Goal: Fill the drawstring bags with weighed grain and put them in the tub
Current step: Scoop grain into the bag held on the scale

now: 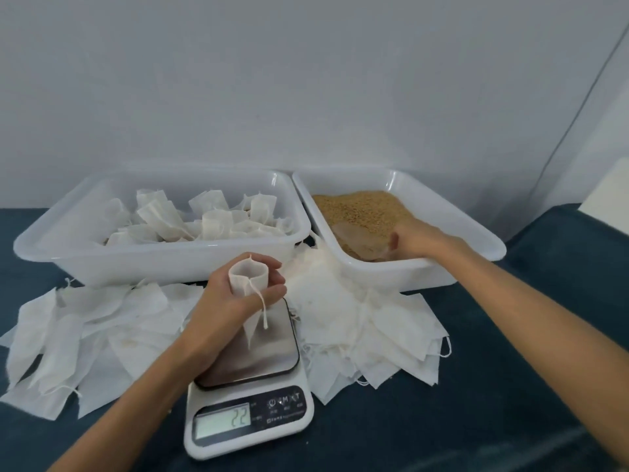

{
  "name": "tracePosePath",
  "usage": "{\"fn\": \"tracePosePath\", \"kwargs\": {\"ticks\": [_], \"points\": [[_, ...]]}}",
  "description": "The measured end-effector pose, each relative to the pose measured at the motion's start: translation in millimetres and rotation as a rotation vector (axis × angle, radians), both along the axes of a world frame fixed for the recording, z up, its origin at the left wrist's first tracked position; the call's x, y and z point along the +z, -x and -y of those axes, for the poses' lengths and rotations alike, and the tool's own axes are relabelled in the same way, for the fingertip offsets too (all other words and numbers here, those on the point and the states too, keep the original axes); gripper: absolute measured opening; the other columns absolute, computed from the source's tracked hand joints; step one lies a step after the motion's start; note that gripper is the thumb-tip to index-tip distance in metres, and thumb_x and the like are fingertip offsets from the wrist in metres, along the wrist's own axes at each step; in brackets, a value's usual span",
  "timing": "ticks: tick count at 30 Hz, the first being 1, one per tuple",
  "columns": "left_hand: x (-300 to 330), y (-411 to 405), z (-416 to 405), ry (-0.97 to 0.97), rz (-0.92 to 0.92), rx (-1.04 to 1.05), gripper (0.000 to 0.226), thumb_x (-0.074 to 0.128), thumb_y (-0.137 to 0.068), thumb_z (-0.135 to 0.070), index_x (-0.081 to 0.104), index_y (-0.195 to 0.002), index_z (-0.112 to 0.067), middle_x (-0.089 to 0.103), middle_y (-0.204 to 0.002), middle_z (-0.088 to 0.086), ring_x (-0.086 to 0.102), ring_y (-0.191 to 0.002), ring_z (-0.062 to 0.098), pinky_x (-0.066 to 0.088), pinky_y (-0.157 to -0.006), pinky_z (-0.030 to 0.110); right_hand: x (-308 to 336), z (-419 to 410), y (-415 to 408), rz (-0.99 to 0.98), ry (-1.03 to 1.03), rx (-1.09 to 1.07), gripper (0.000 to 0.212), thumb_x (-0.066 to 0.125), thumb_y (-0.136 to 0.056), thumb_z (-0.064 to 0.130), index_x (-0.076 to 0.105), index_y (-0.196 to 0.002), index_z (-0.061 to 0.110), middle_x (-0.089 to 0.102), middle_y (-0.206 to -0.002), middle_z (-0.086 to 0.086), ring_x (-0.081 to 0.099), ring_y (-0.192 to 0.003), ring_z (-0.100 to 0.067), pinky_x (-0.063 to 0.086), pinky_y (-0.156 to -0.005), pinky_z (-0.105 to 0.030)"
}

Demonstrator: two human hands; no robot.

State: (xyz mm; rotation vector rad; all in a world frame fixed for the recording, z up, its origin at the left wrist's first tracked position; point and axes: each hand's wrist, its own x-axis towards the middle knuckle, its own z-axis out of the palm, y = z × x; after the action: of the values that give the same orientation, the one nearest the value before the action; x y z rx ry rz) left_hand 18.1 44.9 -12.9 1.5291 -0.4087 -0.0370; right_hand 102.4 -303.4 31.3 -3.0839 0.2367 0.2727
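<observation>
A person's left hand (235,294) grasps an empty drawstring bag (251,287), mouth held open, over the kitchen scale (250,386) at six o'clock. The right hand (417,240), at two o'clock, grips a clear scoop (362,241) buried in the grain (360,206) of the right tub (459,229). The left tub (163,257), at eleven o'clock, already holds many filled bags (200,219). Flat unfilled bags (360,321) lie heaped on both sides of the scale, suggesting much work remains.
</observation>
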Motion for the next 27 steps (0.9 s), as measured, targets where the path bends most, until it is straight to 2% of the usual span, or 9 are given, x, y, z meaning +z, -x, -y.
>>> {"fn": "tracePosePath", "kwargs": {"ticks": [2,4,6,8,11,14,17,23,27], "points": [[1,1,0,-0.002,-0.010,0.021,0.028,0.080,-0.075,-0.021,0.074,-0.103,-0.019,0.076,-0.096,0.007,0.072,-0.092,0.020,0.058,-0.082,0.033,-2,6,-6,0.041,-0.022,0.005,0.026,0.073,-0.089,0.035,0.074,-0.099,0.011,0.072,-0.101,-0.005,0.066,-0.093,-0.023,0.057,-0.085,-0.040],[1,1,-1,0.010,-0.021,0.044,0.028,0.079,-0.075,-0.020,0.074,-0.103,-0.018,0.076,-0.096,0.007,0.072,-0.092,0.021,0.056,-0.083,0.035,-3,13,-15,0.100,-0.049,-0.025,0.021,0.063,-0.096,0.021,0.070,-0.106,0.005,0.070,-0.109,-0.010,0.065,-0.095,-0.026,0.056,-0.086,-0.041],[1,0,-1,0.013,-0.028,0.065,0.029,0.079,-0.075,-0.021,0.073,-0.103,-0.016,0.075,-0.096,0.009,0.072,-0.091,0.020,0.056,-0.079,0.031,-2,18,-25,0.163,-0.043,-0.065,0.021,0.051,-0.102,0.016,0.062,-0.112,0.002,0.066,-0.107,-0.010,0.061,-0.092,-0.025,0.051,-0.077,-0.037],[0,-1,-2,0.018,-0.031,0.074,0.029,0.079,-0.075,-0.020,0.073,-0.103,-0.015,0.075,-0.097,0.010,0.071,-0.090,0.020,0.055,-0.076,0.026,-3,21,-35,0.206,-0.014,-0.104,0.024,0.049,-0.103,0.014,0.058,-0.120,-0.001,0.061,-0.100,-0.009,0.059,-0.087,-0.025,0.045,-0.070,-0.033],[-1,-3,-3,0.023,-0.034,0.069,0.029,0.078,-0.075,-0.019,0.073,-0.104,-0.014,0.075,-0.095,0.009,0.072,-0.090,0.019,0.056,-0.076,0.024,-3,18,-45,0.194,0.070,-0.126,0.021,0.051,-0.099,0.009,0.061,-0.116,0.002,0.061,-0.098,-0.009,0.061,-0.086,-0.026,0.051,-0.074,-0.035],[-2,-4,-5,0.031,-0.040,0.068,0.030,0.078,-0.076,-0.019,0.073,-0.105,-0.014,0.076,-0.094,0.008,0.073,-0.090,0.018,0.057,-0.076,0.023,-2,12,-55,0.209,0.183,-0.112,0.021,0.054,-0.096,0.006,0.062,-0.115,0.003,0.058,-0.096,-0.010,0.058,-0.085,-0.027,0.046,-0.069,-0.034],[-1,-6,-6,0.045,-0.044,0.074,0.029,0.078,-0.075,-0.018,0.074,-0.104,-0.014,0.076,-0.093,0.007,0.073,-0.089,0.017,0.056,-0.075,0.022,-1,9,-60,0.228,0.271,-0.086,0.022,0.057,-0.095,0.006,0.066,-0.115,0.008,0.065,-0.107,-0.010,0.064,-0.097,-0.029,0.045,-0.070,-0.034],[-1,-5,-5,0.020,-0.034,0.073,0.027,0.078,-0.076,-0.020,0.074,-0.102,-0.018,0.075,-0.092,0.006,0.072,-0.087,0.015,0.055,-0.073,0.021,0,1,-65,0.362,0.545,-0.008,0.033,0.067,-0.085,-0.002,0.066,-0.114,0.015,0.068,-0.101,-0.005,0.065,-0.100,-0.027,0.042,-0.093,-0.041],[0,-4,-5,0.008,-0.040,0.067,0.027,0.078,-0.076,-0.020,0.074,-0.103,-0.017,0.075,-0.092,0.006,0.070,-0.086,0.014,0.055,-0.073,0.021,-4,-6,-69,0.410,0.494,0.155,0.023,0.064,-0.086,-0.006,0.067,-0.097,0.013,0.068,-0.095,-0.006,0.064,-0.089,-0.026,0.050,-0.086,-0.039]]}}
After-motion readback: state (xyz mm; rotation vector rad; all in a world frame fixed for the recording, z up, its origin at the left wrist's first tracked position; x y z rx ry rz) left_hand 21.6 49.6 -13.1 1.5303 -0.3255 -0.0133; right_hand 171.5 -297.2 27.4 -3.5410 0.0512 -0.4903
